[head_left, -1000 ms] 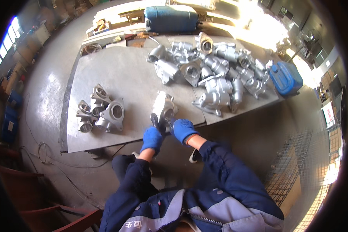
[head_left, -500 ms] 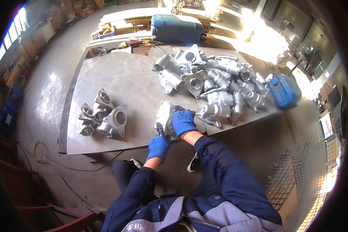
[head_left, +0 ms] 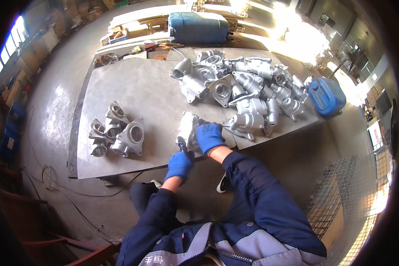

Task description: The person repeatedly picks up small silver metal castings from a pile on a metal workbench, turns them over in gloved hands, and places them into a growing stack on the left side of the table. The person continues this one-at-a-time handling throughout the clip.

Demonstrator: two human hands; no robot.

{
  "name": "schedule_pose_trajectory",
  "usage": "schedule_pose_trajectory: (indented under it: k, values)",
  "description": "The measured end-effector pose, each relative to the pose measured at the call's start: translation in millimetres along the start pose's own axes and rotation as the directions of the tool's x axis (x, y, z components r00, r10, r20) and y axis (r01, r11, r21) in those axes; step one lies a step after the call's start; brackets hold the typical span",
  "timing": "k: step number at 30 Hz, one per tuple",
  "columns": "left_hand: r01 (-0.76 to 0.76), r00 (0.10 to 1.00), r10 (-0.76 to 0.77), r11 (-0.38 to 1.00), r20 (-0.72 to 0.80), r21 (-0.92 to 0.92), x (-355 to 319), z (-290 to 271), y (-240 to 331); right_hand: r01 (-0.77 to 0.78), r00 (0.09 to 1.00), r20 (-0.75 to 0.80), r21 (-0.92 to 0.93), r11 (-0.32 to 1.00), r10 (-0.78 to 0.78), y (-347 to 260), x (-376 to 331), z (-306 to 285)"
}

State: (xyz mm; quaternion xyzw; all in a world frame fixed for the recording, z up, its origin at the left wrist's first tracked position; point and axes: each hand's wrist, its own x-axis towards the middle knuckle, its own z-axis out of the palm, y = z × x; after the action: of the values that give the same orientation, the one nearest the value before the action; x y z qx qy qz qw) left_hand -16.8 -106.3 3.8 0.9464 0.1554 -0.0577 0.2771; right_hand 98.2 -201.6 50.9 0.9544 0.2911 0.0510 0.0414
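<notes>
Near the table's front edge a silver metal pipe casting (head_left: 188,126) is between my two gloved hands. My right hand (head_left: 210,138), in a blue glove with dark-coated fingers, is closed on its right side. From below, my left hand (head_left: 180,165), gloved the same way, grips the casting's near left edge; its fingertips are partly hidden. To the left stands a small group of similar flanged castings (head_left: 129,136). A large heap of them (head_left: 248,82) lies to the right and behind, the nearest casting (head_left: 245,124) close beside my right hand.
The castings rest on a grey metal-topped table (head_left: 119,84). A blue jerrycan (head_left: 326,96) stands at its right end. Behind lie a big blue drum (head_left: 198,27) and some hand tools (head_left: 164,46). A wire mesh cage (head_left: 337,190) is at lower right, a cable (head_left: 48,177) on the floor at left.
My hands stay on the same casting, with only slight movement. At the back of the heap, a casting whose flange stood up now sits lower. The view has shifted slightly.
</notes>
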Motion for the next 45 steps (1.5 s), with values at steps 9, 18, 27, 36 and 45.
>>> schedule_pose_trajectory:
  k: [9, 18, 27, 36, 45]
  values:
    - [-0.562, 0.819, 0.545, 0.825, -0.178, -0.063, 115.5, -93.3, 30.0, -0.087, 0.991, 0.106, 0.049, 0.995, 0.081, 0.3, -5.3, -4.8]
    - [-0.547, 0.796, 0.549, 0.833, 0.255, -0.087, 159.0, -74.1, 30.7, -0.145, 0.985, 0.104, 0.054, 0.988, 0.138, -25.9, -22.0, -8.3]
    - [-0.594, 0.788, 0.581, 0.805, 0.202, 0.003, 142.5, -80.7, 36.9, -0.093, 0.992, -0.061, 0.198, 0.976, 0.107, -50.0, -73.8, 34.8]
    - [-0.542, 0.84, 0.539, 0.839, -0.071, -0.046, 142.5, -57.7, 21.9, 0.162, 0.971, 0.111, 0.341, 0.926, -0.211, -59.0, -151.0, 121.5]
    - [0.092, 0.976, -0.212, 0.621, -0.054, -0.778, 33.8, 20.6, -51.1, 0.002, 0.947, -0.24, 0.672, 0.74, 0.215, 15.2, -65.4, 62.9]
